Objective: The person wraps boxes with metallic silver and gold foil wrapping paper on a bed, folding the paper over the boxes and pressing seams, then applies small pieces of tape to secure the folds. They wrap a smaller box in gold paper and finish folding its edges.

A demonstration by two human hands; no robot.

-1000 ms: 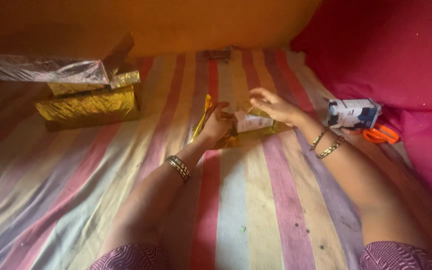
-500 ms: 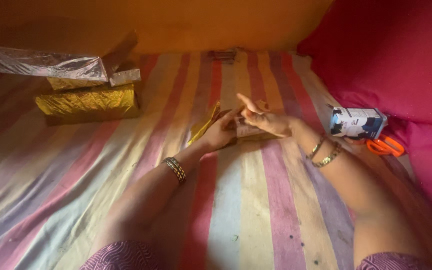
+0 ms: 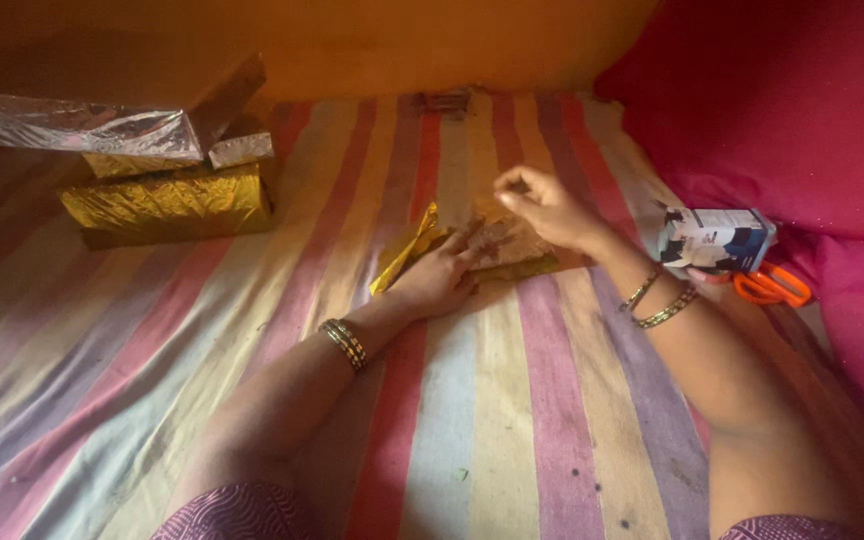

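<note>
A small flat packet partly wrapped in gold foil paper lies on the striped cloth. My left hand presses flat on its left side, fingers spread, with a loose flap of gold foil sticking up beside it. Just above the packet's far right corner hovers my right hand, thumb and fingers pinched together; what they pinch is too small to tell. Both wrists wear gold bangles.
Gold-wrapped boxes and a silver-wrapped box are stacked at the far left. A small white and blue carton and orange-handled scissors lie at the right against a red cushion. An orange wall runs behind.
My right hand lifted from the packet and pulled up and back, fingers pinched. My left hand has settled flat on the packet.
</note>
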